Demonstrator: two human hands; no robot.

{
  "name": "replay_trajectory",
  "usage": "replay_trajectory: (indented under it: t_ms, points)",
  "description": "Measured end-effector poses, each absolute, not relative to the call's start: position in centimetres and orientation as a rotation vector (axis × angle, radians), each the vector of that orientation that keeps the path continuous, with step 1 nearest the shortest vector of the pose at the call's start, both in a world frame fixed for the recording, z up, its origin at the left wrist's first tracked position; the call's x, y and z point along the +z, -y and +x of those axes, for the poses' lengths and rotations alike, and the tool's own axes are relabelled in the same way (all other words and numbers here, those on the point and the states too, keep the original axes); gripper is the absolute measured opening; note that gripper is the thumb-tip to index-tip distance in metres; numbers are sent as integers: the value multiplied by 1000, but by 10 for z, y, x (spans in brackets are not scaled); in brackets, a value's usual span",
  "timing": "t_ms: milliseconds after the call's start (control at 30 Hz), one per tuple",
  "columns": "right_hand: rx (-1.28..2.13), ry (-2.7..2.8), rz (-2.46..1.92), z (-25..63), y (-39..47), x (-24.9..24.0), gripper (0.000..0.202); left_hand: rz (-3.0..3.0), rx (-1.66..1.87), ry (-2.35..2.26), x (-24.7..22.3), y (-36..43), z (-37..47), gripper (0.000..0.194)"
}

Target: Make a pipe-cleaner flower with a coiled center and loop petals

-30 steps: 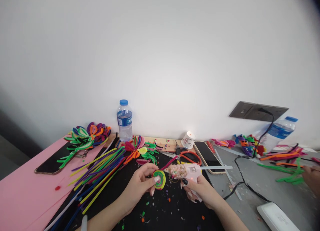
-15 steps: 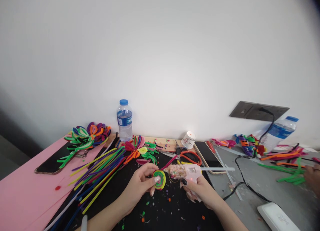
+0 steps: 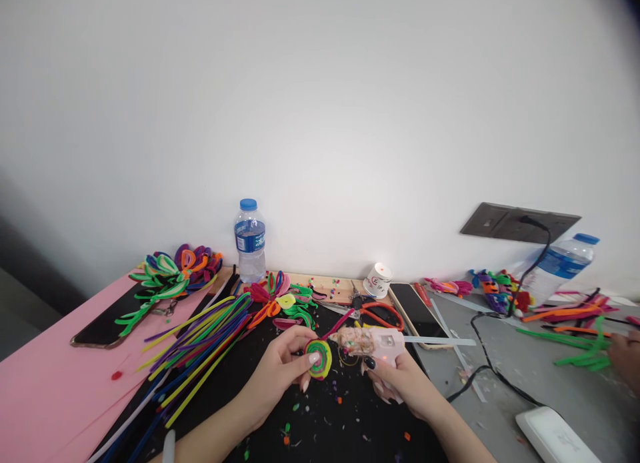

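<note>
Between the thumb and fingers of my left hand (image 3: 283,369) is a round coil of pipe cleaner (image 3: 319,359), yellow, green and pink in rings. A magenta pipe cleaner end (image 3: 340,323) sticks up behind it. My right hand (image 3: 403,383) is wrapped around the handle of a pale pink glue gun (image 3: 393,341), its nozzle pointing left toward the coil. A clear glue stick (image 3: 440,341) juts from the gun's back end. Whether the nozzle touches the coil or the magenta end, I cannot tell.
Many loose pipe cleaners (image 3: 200,349) lie to the left, beside a pipe cleaner flower (image 3: 273,299). Behind are a water bottle (image 3: 250,243), orange-handled pliers (image 3: 383,313), a paper cup (image 3: 378,279) and a phone (image 3: 420,313). A black cord (image 3: 483,343) crosses at right, near another person's hand (image 3: 627,359).
The glue gun has shifted very slightly to the right, its glue stick reaching a little farther right. Both hands keep their grips, and the coil stays in nearly the same place.
</note>
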State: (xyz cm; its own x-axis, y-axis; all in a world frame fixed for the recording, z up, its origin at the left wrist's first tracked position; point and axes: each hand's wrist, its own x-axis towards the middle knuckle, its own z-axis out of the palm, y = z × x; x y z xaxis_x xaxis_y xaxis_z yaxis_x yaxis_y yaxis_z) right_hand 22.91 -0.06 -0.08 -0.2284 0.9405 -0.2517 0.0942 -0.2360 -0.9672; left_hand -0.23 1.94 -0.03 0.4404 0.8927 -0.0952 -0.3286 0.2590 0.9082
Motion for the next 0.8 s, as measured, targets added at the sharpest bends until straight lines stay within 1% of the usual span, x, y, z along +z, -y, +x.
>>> replay_trajectory:
  t_ms: [333,800]
  points:
    - [1542,1283,-1295,229,1,-2,40,942,934,-721,2,-19,-2,30]
    - [1511,1268,-1306,230,-1,-2,41,957,953,-706,0,-20,-3,24]
